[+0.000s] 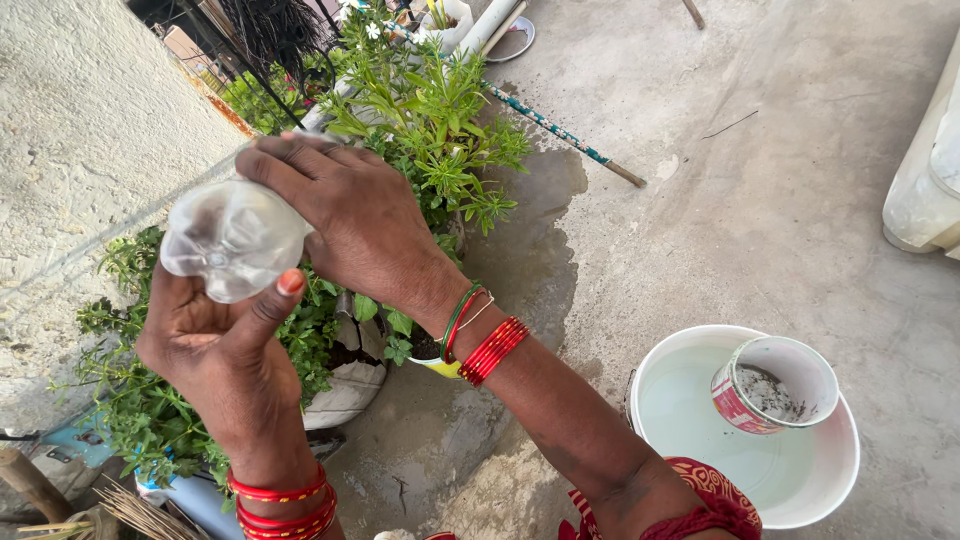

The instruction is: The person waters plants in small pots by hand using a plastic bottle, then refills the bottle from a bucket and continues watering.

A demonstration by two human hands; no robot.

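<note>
Both hands [300, 270] gripping clear plastic bottle [232, 238], ridged base showing

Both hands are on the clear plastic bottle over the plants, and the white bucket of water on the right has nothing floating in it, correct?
Not quite. The head view shows a small cup floating in the white bucket of water. The rest stands: left hand and right hand are both on the clear plastic bottle over the plants.

Both hands raised, closed together at centre-left.
Left hand [215, 345] cupped palm-up, thumb extended upward; right hand [345, 215] crosses over from the right, fingers curled down, wrist bent.
</note>
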